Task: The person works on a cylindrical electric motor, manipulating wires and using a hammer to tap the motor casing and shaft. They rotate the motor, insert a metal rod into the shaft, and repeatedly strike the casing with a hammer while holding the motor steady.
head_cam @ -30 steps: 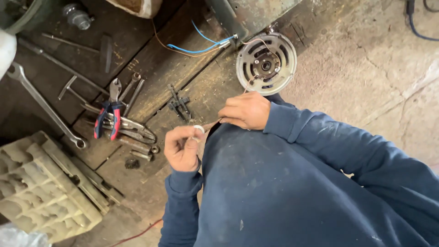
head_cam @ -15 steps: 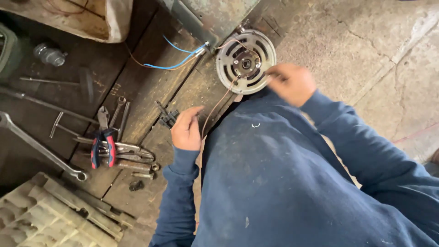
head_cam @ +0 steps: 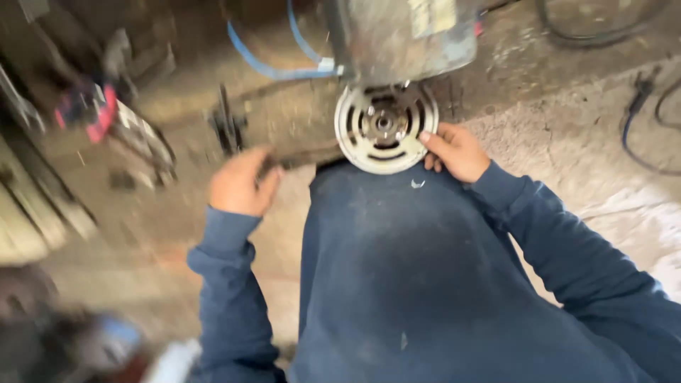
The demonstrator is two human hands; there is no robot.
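Slotted metal disc (head_cam: 385,126): right hand (head_cam: 457,150) touches its edge.

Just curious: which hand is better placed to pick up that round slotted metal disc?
Right, probably. The right hand already touches the rim of the disc, thumb on its edge. The left hand is off to the side, apart from it.
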